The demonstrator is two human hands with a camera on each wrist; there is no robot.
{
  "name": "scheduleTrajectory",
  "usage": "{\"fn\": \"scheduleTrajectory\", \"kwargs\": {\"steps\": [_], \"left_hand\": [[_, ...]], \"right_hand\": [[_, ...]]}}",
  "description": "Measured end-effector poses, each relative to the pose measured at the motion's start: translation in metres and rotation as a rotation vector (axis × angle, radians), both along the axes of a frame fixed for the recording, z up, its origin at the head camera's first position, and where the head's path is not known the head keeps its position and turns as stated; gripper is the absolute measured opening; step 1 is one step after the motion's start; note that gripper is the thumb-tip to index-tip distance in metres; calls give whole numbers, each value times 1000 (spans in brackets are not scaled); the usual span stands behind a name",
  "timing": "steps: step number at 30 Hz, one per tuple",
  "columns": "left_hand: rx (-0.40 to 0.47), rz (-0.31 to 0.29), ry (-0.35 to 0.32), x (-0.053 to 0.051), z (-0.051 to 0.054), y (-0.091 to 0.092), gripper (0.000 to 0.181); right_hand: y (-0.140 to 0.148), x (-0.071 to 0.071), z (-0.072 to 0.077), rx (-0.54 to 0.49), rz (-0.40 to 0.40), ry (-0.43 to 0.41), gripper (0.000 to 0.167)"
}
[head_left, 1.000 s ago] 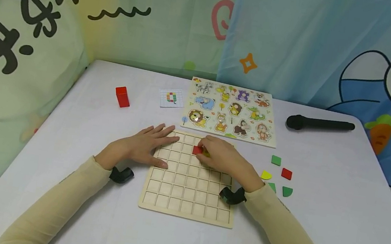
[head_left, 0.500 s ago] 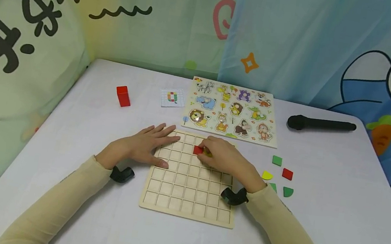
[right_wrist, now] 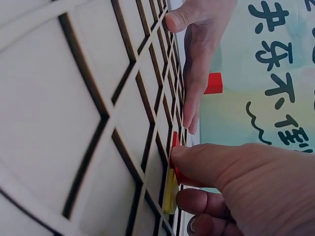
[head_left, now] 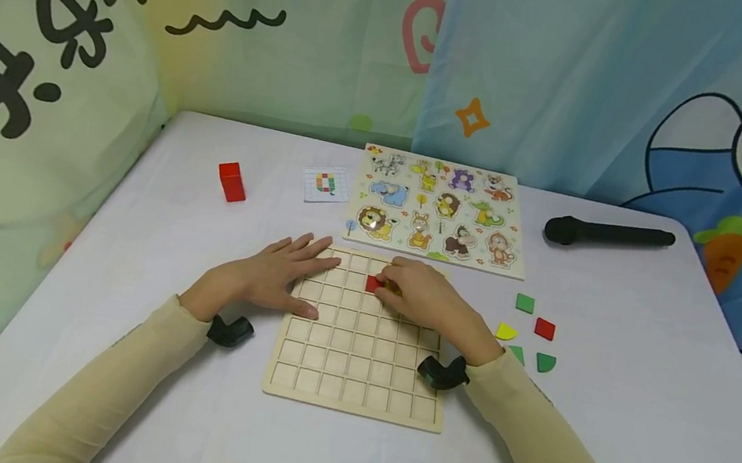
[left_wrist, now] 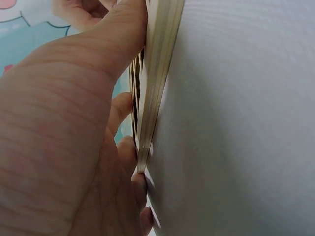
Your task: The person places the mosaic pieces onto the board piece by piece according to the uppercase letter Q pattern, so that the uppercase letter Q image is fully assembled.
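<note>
A wooden grid board (head_left: pixel 338 365) lies on the white table in the head view. Spread fingers of my left hand (head_left: pixel 276 273) rest on its upper left part; in the left wrist view, fingers and thumb lie along the board's edge (left_wrist: pixel 156 83). Over the board's upper middle, my right hand (head_left: pixel 422 294) pinches a red tile (head_left: pixel 373 284) between thumb and fingers. A yellow tile (right_wrist: pixel 170 194) sits close beside the red one in the right wrist view, mostly hidden under the fingers from above. Whether the red tile lies flat in a cell, I cannot tell.
Right of the board lie red (head_left: pixel 545 329), yellow (head_left: pixel 506 331) and several green tiles (head_left: pixel 525 303). Behind it are an animal puzzle board (head_left: pixel 445 210) and a small pattern card (head_left: pixel 326 185). A red block (head_left: pixel 231 182) stands back left, a black microphone (head_left: pixel 609 235) back right.
My right fingers shift slightly at the red tile, and less of the yellow tile shows beneath them. The left hand stays where it was on the board.
</note>
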State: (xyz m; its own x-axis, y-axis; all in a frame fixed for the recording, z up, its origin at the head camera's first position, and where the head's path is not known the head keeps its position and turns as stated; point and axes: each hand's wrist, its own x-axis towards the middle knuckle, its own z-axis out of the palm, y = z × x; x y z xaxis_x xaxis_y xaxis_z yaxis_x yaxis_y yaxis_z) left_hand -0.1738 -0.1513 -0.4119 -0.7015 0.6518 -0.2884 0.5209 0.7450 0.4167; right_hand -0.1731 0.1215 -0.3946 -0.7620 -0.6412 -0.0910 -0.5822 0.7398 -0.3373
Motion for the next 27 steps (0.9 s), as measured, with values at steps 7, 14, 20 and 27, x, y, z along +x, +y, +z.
{"fn": "scheduleTrajectory", "kwargs": {"steps": [7,14,20,27], "left_hand": [[-7,5,-4,-1,-1,1,90],[-6,2,-2,0,-2,0,90],[2,3,-4,1,-1,1,90],[11,11,-2,1,0,1,90]], "right_hand": [[-1,0,1,37,-25,9,30],[-2,1,0,60,-24,22,32],[-1,2,0,63,-27,19,32],[0,4,3,44,-24,27,30]]}}
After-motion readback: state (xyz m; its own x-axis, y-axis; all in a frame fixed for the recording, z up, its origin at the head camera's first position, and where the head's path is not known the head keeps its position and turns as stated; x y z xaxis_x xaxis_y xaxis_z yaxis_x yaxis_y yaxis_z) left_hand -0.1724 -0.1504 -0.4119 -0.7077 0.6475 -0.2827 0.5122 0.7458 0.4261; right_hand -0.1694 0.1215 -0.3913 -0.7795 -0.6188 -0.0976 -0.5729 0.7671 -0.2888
